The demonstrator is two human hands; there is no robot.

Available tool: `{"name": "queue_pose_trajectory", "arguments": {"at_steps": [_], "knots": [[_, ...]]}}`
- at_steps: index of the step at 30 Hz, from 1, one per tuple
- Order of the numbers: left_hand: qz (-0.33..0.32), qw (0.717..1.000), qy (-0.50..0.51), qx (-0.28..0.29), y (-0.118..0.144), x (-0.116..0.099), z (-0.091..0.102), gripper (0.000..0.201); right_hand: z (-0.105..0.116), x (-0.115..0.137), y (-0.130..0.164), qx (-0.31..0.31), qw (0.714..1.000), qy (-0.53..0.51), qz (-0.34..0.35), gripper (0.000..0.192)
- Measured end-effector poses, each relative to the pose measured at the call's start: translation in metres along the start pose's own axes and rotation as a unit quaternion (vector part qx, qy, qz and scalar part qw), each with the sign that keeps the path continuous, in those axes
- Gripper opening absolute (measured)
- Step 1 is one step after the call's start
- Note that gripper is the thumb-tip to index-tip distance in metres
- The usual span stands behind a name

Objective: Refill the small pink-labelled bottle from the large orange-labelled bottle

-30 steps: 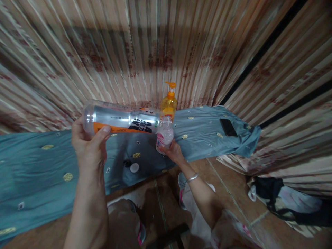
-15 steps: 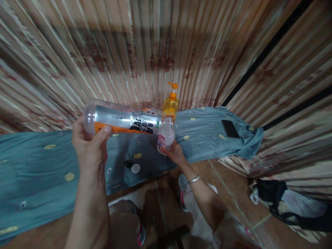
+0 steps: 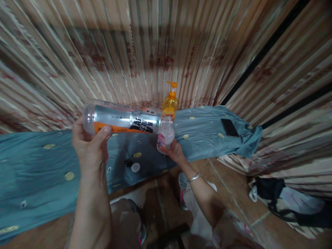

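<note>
Left hand [image 3: 89, 148] grips the base end of the big drink bottle [image 3: 123, 120], tipped flat, its mouth meeting the small bottle [image 3: 165, 135] that the right hand [image 3: 174, 151] cups from below. Both are held in the air above the blue-clothed desk [image 3: 207, 129]. A slight wobble of either mouth would likely spill onto the cloth. Behind the small bottle stands an orange pump bottle [image 3: 169, 103]; below-left of it lie two caps [image 3: 132, 166]; far right, a phone [image 3: 229, 127].
</note>
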State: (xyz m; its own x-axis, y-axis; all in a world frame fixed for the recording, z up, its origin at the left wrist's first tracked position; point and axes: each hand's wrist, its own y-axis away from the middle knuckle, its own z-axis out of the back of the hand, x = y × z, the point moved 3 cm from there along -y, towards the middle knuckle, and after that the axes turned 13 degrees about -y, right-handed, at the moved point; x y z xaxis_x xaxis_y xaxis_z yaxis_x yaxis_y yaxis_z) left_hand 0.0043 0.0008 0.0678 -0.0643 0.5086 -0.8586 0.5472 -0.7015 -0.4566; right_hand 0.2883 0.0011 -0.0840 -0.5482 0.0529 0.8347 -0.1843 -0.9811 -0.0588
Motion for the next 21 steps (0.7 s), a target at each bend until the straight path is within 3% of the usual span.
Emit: {"name": "queue_pose_trajectory", "arguments": {"at_steps": [21], "knots": [[-0.008, 1.000, -0.016, 0.003, 0.0054, 0.0059, 0.0034, 0.073, 0.0062, 0.0073, 0.0028, 0.033, 0.998, -0.055, -0.014, 0.063]]}}
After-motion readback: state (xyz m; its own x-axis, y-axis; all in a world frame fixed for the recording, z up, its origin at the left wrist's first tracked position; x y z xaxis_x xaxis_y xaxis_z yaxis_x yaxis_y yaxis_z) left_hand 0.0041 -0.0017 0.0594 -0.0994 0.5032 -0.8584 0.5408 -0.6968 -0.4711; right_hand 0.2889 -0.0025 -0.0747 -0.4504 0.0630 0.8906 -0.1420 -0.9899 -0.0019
